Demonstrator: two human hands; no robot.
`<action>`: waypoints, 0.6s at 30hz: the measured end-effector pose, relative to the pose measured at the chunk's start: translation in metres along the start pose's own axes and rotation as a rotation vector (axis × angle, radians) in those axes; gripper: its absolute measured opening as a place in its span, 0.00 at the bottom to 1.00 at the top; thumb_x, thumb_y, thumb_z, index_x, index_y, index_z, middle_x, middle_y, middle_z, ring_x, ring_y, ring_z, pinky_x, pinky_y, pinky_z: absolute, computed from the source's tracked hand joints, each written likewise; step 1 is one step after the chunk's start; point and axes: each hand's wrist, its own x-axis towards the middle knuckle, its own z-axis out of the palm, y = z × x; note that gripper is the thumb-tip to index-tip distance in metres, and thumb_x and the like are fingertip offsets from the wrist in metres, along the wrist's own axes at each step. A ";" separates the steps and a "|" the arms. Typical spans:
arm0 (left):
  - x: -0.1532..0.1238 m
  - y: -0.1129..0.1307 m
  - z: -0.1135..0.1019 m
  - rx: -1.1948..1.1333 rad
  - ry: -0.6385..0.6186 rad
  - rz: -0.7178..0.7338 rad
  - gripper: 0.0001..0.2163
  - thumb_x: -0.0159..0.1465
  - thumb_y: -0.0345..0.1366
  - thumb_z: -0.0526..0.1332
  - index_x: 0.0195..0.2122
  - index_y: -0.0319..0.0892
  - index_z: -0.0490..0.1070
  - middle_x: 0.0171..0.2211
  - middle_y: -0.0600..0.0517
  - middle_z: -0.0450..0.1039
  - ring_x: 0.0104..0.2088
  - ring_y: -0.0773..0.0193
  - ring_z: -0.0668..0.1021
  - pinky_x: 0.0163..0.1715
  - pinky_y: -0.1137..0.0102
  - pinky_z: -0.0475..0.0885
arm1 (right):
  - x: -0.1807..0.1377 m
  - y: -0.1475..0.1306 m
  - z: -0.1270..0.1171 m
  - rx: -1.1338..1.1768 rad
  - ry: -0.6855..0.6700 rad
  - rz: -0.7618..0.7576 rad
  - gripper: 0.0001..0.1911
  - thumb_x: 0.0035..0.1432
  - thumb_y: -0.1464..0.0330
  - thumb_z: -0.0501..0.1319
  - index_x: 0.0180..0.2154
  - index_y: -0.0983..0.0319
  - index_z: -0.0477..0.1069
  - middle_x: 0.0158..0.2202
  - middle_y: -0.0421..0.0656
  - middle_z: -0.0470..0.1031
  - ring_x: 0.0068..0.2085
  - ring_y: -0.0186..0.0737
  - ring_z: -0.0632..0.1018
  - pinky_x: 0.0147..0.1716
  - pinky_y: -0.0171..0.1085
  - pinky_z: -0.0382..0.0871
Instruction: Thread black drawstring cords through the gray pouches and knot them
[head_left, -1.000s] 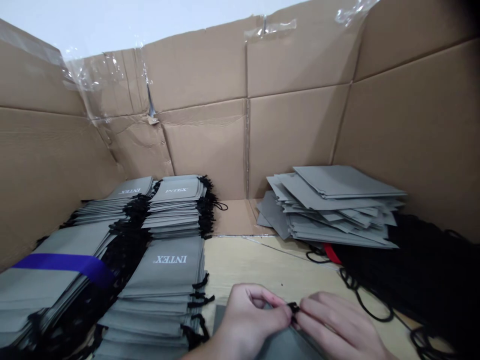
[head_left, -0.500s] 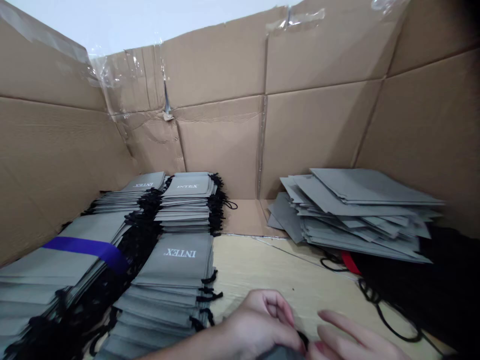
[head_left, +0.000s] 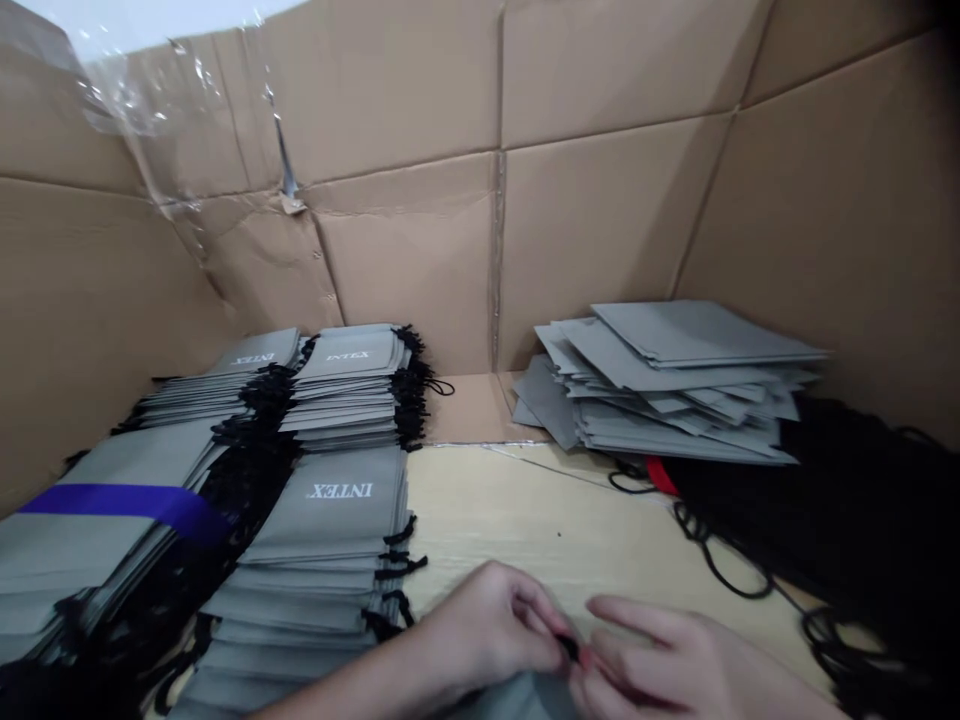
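My left hand [head_left: 491, 630] and my right hand [head_left: 667, 665] meet at the bottom edge over a grey fabric pouch [head_left: 529, 700], mostly hidden under them. The fingertips of both hands pinch a small black cord end [head_left: 571, 650] at the pouch's top. Just left of my left hand stands a stack of grey INTEX drawstring pouches [head_left: 330, 540] with black cords sticking out on its right side.
More grey pouch stacks [head_left: 349, 390] fill the left, one with a purple band [head_left: 127, 500]. A loose pile of plain grey pouches [head_left: 667, 385] lies at the back right, beside a heap of black cords [head_left: 840, 520]. Cardboard walls [head_left: 600, 220] enclose the wooden tabletop [head_left: 525, 520].
The camera swung right, then back left and a little down. Both hands stayed together at the bottom edge, still pinching the black cord end over the grey pouch.
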 end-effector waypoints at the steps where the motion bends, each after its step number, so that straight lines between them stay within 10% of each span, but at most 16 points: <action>1: 0.000 0.002 0.001 -0.013 0.024 0.035 0.07 0.39 0.25 0.63 0.22 0.37 0.69 0.19 0.58 0.67 0.22 0.72 0.67 0.23 0.77 0.59 | 0.000 0.000 -0.002 -0.019 -0.005 0.023 0.13 0.61 0.74 0.49 0.39 0.60 0.72 0.26 0.40 0.73 0.25 0.36 0.71 0.42 0.39 0.69; 9: -0.013 0.028 0.007 0.203 0.227 0.326 0.03 0.51 0.29 0.57 0.24 0.40 0.62 0.22 0.57 0.64 0.22 0.72 0.65 0.23 0.76 0.57 | 0.007 0.000 0.019 0.339 0.441 1.026 0.05 0.48 0.75 0.62 0.26 0.60 0.68 0.33 0.40 0.65 0.31 0.36 0.71 0.29 0.34 0.66; 18: -0.014 0.025 0.006 0.424 0.392 0.391 0.03 0.54 0.31 0.57 0.24 0.41 0.62 0.23 0.57 0.68 0.23 0.71 0.67 0.23 0.77 0.60 | 0.019 -0.009 0.021 0.680 0.572 1.204 0.03 0.49 0.70 0.62 0.25 0.61 0.71 0.31 0.42 0.67 0.34 0.39 0.71 0.30 0.35 0.64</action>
